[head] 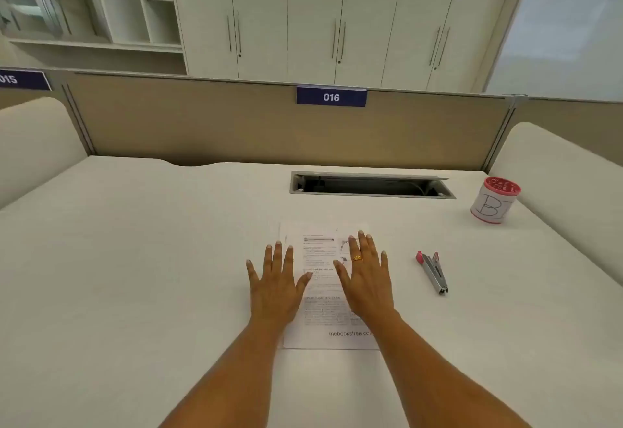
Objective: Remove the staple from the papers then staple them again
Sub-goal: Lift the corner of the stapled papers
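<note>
A printed set of papers (322, 287) lies flat in the middle of the white desk (135, 259). My left hand (274, 284) lies flat with straight, spread fingers over the papers' left edge. My right hand (367, 277), wearing a gold ring, lies flat with spread fingers on the right half of the top sheet. A small metal stapler with pink ends (434, 271) lies on the desk to the right of my right hand, untouched. No staple is visible at this size.
A red-rimmed white cup marked "B" (495, 201) stands at the far right. An open cable slot (371, 185) sits behind the papers. A beige partition with a "016" label (331, 97) bounds the desk's back; padded side panels flank it.
</note>
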{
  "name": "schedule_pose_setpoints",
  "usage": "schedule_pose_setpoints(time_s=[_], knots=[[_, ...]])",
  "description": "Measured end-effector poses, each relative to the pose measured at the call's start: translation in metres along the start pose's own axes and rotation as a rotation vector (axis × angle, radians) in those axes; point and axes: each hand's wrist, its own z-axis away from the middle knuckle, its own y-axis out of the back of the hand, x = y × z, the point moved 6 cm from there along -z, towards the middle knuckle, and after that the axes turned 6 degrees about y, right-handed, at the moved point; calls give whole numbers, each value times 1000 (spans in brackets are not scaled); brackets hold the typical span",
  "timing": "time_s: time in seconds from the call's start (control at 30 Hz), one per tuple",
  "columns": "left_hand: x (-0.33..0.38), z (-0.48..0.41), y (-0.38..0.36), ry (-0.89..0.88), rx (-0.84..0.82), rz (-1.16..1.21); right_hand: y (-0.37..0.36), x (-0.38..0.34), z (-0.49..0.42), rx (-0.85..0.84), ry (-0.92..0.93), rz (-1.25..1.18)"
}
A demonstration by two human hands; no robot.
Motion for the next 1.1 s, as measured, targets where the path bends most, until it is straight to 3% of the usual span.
schedule_pose_setpoints(time_s=[0.7,1.1], knots=[[-30,17,-25,3,-83,88,-50,12,32,-237,-88,-62],[-32,17,-27,-14,-83,89,-46,13,33,-243,-83,-74]])
